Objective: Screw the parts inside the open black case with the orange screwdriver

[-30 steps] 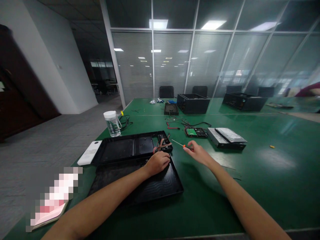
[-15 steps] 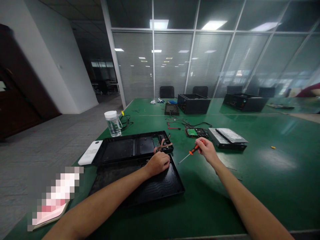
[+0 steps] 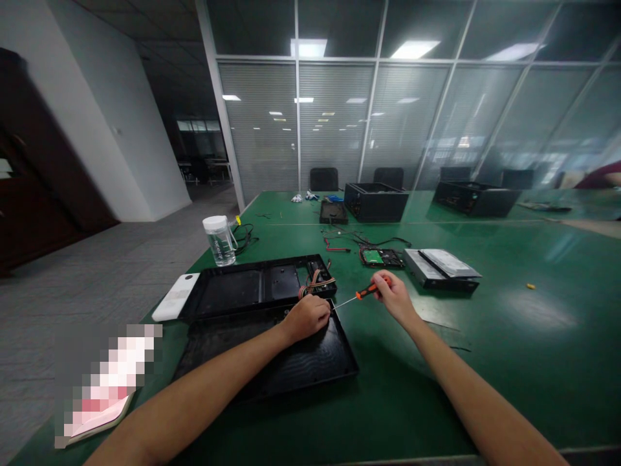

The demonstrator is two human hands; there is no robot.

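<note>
An orange-and-black screwdriver point(image 3: 367, 288) is gripped in my right hand point(image 3: 394, 296), its thin shaft pointing left. The screwdriver's tip is at the fingers of my left hand point(image 3: 308, 316); whether it touches them I cannot tell. Those left fingers are curled closed over the far edge of a shallow black plastic cover point(image 3: 310, 362), and what they hold is hidden. Just behind lies a second black panel point(image 3: 237, 288), with a bundle of striped wires point(image 3: 317, 282) at its right end.
Around the panels are a water bottle point(image 3: 220, 243), a white phone point(image 3: 175, 298) and a blurred pink item point(image 3: 111, 388). Farther right lie a green circuit board point(image 3: 373, 257), stacked drives point(image 3: 441, 272) and a small yellow piece point(image 3: 530, 286). Black cases point(image 3: 376, 202) stand at the back.
My right hand has moved left and slightly inward, bringing the screwdriver's tip up and left to my left fingers. My left hand and the panels look unchanged.
</note>
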